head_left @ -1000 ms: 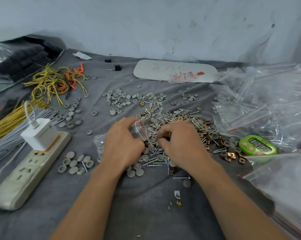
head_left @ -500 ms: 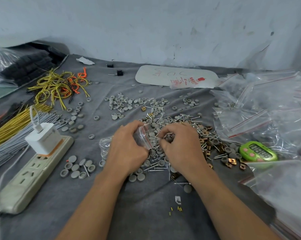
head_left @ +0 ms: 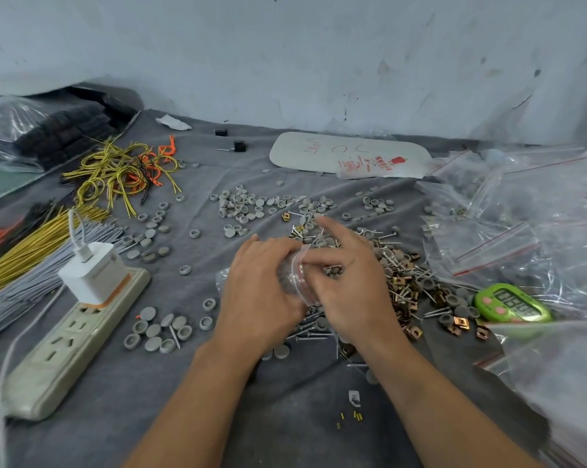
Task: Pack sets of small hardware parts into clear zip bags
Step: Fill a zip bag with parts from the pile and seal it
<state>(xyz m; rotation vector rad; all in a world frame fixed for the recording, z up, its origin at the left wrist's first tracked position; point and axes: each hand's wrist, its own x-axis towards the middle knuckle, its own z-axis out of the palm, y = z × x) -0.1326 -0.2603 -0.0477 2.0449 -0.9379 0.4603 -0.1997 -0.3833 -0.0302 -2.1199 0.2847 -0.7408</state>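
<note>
Left grip [head_left: 261,292]: your fingers are curled round the zip bag [head_left: 290,276] and hold it just above the parts pile in the middle of the counter [head_left: 116,417].

Right grip [head_left: 351,292]: it lies against the bag's mouth, touching it. The fingers [head_left: 327,231] are spread and blurred, with the forefinger raised. I cannot tell whether this grip pinches the bag or only rests on it.

The bag is clear, small and crumpled, with a red zip strip across its mouth, which faces your right grip. Small grey pieces show at the mouth between your fingers; I cannot tell whether they are inside.

Under and beyond both hands is a mixed pile:
- nails [head_left: 391,256]
- round grey caps [head_left: 243,206], scattered farther back and to the left
- copper-coloured square clips [head_left: 461,321], at the pile's right edge

Just right of the pile lies a green timer [head_left: 511,304], digits up. Past it is a loose heap of empty clear bags [head_left: 521,231] with red strips.

Left side of the counter:
- a power strip [head_left: 48,359] with a white charger [head_left: 92,271] plugged in
- a small cluster of caps near the strip
- looped yellow wires [head_left: 116,163] farther back
- straight yellow and grey rods [head_left: 25,255] at the left edge

A white card [head_left: 349,153] with red print lies near the wall.
</note>
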